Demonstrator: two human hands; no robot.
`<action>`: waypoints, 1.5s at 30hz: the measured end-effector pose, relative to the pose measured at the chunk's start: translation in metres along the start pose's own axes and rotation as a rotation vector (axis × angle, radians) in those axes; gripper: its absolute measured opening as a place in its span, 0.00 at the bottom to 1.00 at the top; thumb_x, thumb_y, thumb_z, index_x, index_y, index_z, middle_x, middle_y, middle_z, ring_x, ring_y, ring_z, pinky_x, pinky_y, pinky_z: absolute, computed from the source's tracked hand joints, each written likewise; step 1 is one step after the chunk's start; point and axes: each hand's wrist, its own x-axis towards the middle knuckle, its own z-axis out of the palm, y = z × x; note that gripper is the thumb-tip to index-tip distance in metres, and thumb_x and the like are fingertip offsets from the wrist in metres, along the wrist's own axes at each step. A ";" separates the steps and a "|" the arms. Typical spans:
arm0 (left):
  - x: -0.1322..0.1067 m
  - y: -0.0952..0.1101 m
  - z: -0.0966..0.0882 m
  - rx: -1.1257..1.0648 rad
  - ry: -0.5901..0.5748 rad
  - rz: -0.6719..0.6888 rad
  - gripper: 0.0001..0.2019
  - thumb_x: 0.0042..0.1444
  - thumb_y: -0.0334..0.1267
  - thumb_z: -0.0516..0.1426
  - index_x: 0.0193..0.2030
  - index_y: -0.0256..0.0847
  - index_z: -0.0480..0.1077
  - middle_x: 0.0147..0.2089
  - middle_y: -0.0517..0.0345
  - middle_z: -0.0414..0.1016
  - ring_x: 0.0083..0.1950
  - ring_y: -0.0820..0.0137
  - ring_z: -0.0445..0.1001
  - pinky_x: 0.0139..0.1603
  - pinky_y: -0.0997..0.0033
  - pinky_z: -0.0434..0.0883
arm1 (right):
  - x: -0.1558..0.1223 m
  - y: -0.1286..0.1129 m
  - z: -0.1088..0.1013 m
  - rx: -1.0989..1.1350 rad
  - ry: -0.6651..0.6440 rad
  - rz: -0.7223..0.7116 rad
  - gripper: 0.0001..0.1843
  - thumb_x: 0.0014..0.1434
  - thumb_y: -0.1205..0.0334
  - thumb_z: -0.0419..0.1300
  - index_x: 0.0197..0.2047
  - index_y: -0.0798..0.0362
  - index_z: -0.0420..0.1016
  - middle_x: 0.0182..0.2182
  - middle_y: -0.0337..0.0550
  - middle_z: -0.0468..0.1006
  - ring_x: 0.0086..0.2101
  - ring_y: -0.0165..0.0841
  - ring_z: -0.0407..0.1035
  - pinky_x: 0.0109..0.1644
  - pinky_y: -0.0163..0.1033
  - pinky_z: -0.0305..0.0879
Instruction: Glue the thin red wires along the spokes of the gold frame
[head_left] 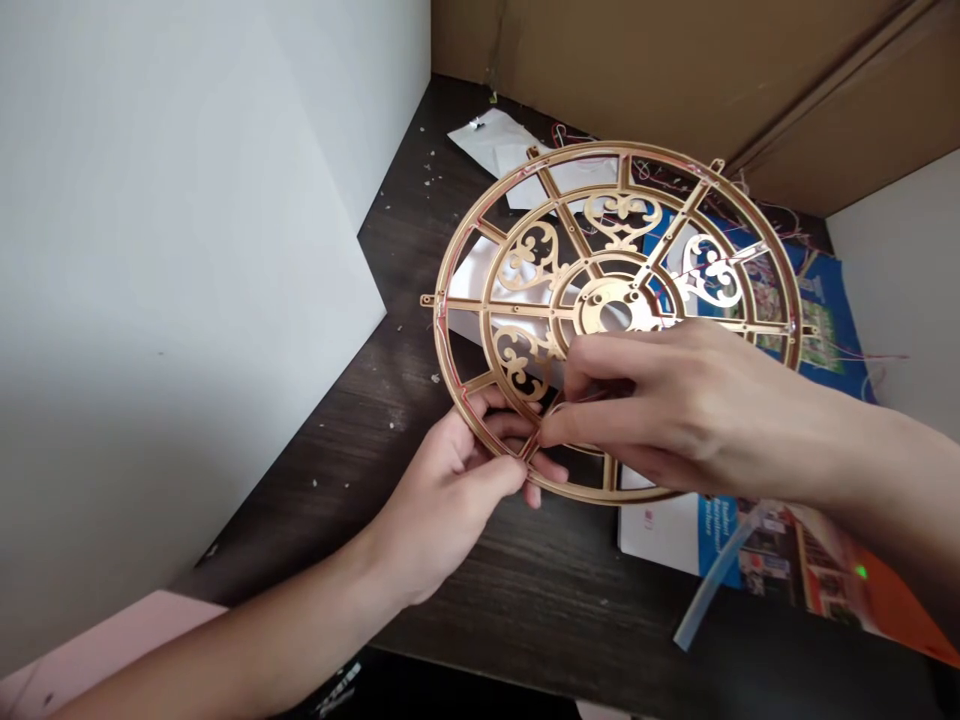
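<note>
A: ok so head view, what's the left hand (pixel 457 490) up to?

B: clamped on the rim of a gold openwork wheel frame (pixel 592 318), at the frame's lower left. Thumb on the near face, other fingers curled through the openings and round the back. The frame itself is held up over the dark wood-grain tabletop (pixel 480 590), tilted so you see the hub and the scrolly heart-shaped bits.

A: and the right hand (pixel 675 400)?

B: reaching across the lower half of the frame from its right. Thumb and index tips are drawn together in a pinch by a lower-left spoke, just beside the left thumb. Looks like thin wire around there, but honestly can't tell what's between the tips.

A: any wire you can make out?

B: yep, thin red wire (pixel 444 335) running along the channel in the frame's rim, plus more loose strands behind the frame, to its upper right.

A: other stuff around it?

B: a Student Recruitment Brochure (pixel 810 560) under and to the right of the frame, with a translucent tube (pixel 709 595) lying partly across it, below the frame. White wrapper (pixel 495 140) behind the frame's upper left, brown panel (pixel 615 70) beyond that.
</note>
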 end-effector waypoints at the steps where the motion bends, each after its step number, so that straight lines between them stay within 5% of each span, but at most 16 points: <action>1: 0.000 0.000 0.000 -0.002 0.002 0.000 0.17 0.55 0.22 0.56 0.50 0.39 0.70 0.43 0.58 0.78 0.36 0.75 0.76 0.34 0.75 0.70 | 0.000 0.000 0.000 0.000 0.001 0.000 0.15 0.66 0.73 0.50 0.41 0.48 0.76 0.35 0.41 0.65 0.26 0.28 0.53 0.28 0.37 0.44; 17: -0.001 0.000 0.000 -0.020 0.012 -0.002 0.18 0.55 0.20 0.55 0.51 0.38 0.70 0.39 0.60 0.78 0.36 0.76 0.76 0.33 0.76 0.70 | 0.005 0.000 -0.004 -0.018 -0.042 -0.018 0.19 0.60 0.76 0.50 0.41 0.47 0.77 0.33 0.40 0.59 0.25 0.29 0.48 0.28 0.36 0.40; 29: 0.000 -0.003 -0.001 0.010 0.003 0.017 0.19 0.56 0.19 0.54 0.53 0.37 0.69 0.40 0.60 0.77 0.37 0.76 0.77 0.33 0.76 0.70 | 0.006 0.006 -0.002 -0.059 0.032 -0.081 0.15 0.72 0.67 0.50 0.39 0.51 0.76 0.33 0.41 0.64 0.28 0.30 0.54 0.28 0.39 0.44; 45: 0.000 -0.003 -0.001 0.022 0.001 0.030 0.18 0.56 0.20 0.55 0.52 0.37 0.69 0.40 0.60 0.76 0.37 0.76 0.76 0.34 0.76 0.71 | 0.007 0.011 -0.004 -0.210 0.077 -0.165 0.23 0.76 0.68 0.44 0.37 0.50 0.78 0.35 0.43 0.72 0.34 0.33 0.60 0.29 0.42 0.44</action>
